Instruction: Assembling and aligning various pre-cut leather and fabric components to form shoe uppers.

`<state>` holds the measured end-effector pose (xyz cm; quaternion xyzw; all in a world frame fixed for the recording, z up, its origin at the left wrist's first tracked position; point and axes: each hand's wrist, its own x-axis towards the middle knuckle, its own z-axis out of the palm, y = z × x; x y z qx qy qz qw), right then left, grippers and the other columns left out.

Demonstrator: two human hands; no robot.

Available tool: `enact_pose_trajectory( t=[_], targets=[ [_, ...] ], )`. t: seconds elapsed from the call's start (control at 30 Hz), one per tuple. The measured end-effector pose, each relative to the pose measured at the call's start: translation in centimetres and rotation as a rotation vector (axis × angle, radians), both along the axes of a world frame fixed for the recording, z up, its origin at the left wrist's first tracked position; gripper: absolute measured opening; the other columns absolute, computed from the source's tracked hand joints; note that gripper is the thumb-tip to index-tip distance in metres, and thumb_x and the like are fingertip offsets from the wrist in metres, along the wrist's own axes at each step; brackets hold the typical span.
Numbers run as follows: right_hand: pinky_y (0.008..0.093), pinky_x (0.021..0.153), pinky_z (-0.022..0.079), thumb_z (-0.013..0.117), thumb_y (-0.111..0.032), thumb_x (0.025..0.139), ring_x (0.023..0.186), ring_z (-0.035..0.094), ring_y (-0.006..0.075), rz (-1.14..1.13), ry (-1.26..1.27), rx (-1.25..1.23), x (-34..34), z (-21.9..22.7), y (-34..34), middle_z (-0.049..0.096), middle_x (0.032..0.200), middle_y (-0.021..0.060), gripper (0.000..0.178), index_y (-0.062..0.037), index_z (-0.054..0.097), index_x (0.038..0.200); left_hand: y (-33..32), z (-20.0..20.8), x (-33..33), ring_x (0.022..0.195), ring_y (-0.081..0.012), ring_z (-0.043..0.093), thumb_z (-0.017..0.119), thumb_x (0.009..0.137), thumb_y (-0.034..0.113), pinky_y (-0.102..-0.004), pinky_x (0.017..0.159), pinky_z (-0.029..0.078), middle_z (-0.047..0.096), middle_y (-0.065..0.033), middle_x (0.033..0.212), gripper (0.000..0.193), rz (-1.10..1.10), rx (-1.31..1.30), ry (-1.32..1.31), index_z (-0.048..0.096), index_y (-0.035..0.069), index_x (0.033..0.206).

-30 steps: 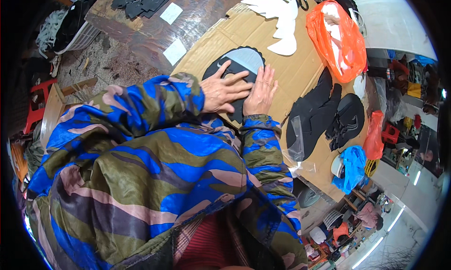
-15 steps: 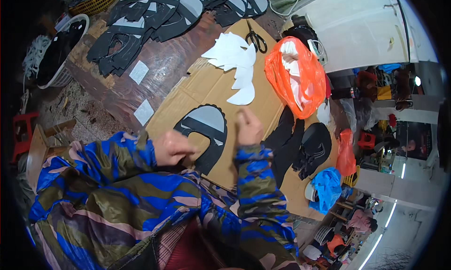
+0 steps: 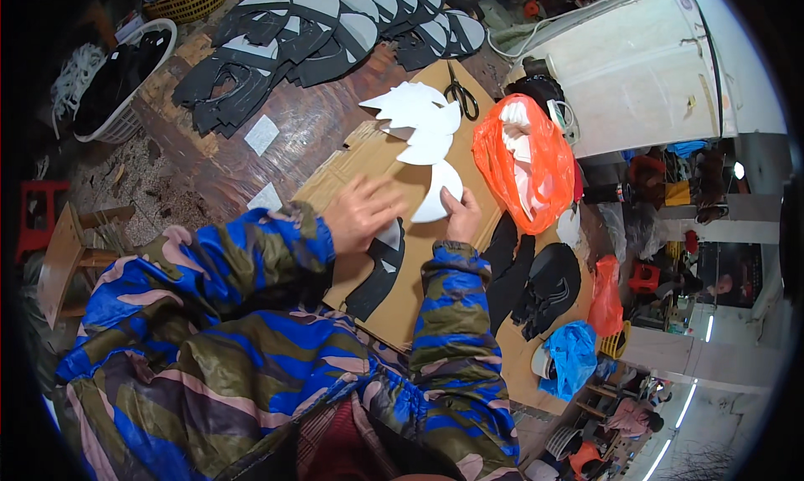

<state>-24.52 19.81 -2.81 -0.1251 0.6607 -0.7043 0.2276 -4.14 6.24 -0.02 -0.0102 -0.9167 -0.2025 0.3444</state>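
My right hand [image 3: 466, 216] pinches the lower edge of a white half-moon piece [image 3: 439, 194] between thumb and fingers. The piece is lifted at the near end of a fanned stack of white half-moon pieces [image 3: 416, 113] on the cardboard [image 3: 322, 180]. My left hand [image 3: 365, 212], slightly blurred, is above a black shoe upper [image 3: 374, 287] with a grey toe patch. Its fingers reach toward the right and hold nothing I can see. The hand and sleeve hide much of that upper.
Black scissors [image 3: 462, 96] lie beyond the white stack. An orange plastic bag [image 3: 536, 167] of white pieces stands at right, with black shoe parts [image 3: 548, 288] nearer me. Stacked black uppers [image 3: 310, 33] cover the far table. A blue bag [image 3: 571, 360] sits at the right edge.
My right hand has taken hold of a white half-moon piece. My left hand has moved up and right, over the black upper. The view has shifted slightly.
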Motion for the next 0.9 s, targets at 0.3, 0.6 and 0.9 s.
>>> enact_pose_trajectory(
  t=[0.3, 0.6, 0.9],
  targets=[
    [0.0226, 0.066, 0.049, 0.068, 0.001, 0.085, 0.076, 0.061, 0.0085, 0.028, 0.257, -0.025, 4.9, 5.1, 2.7, 0.067, 0.092, 0.0044, 0.022, 0.0028, 0.065, 0.107, -0.2, 3.1, -4.3, 0.141, -0.0330, 0.030, 0.074, 0.064, 0.014, -0.0617, 0.108, 0.025, 0.041, -0.0166, 0.146, 0.082, 0.220, -0.025, -0.268, 0.043, 0.003, 0.140],
    [0.0233, 0.063, 0.045, 0.068, -0.008, 0.087, 0.068, 0.054, 0.0067, 0.292, 0.156, 0.125, 10.7, 5.8, 3.4, 0.064, 0.077, 0.0002, 0.010, 0.0013, 0.064, 0.090, -0.4, 2.7, 2.4, 0.059, -0.0142, 0.065, 0.067, 0.083, 0.036, -0.0272, 0.057, 0.051, 0.070, -0.0088, 0.070, 0.039, -0.103, 1.034, -0.684, 0.070, 0.001, 0.101],
    [0.0417, 0.108, 0.031, 0.069, -0.017, 0.084, 0.115, 0.047, 0.0273, 0.676, -0.091, -0.550, 12.4, 6.2, 1.1, 0.056, 0.112, 0.0124, 0.015, -0.0090, 0.057, 0.078, 1.0, 1.7, 4.8, 0.096, -0.0179, 0.059, 0.042, 0.098, 0.055, -0.0338, 0.080, 0.047, 0.063, -0.0092, 0.102, 0.062, -0.829, 1.889, -0.787, 0.058, -0.001, 0.121]
  ],
)
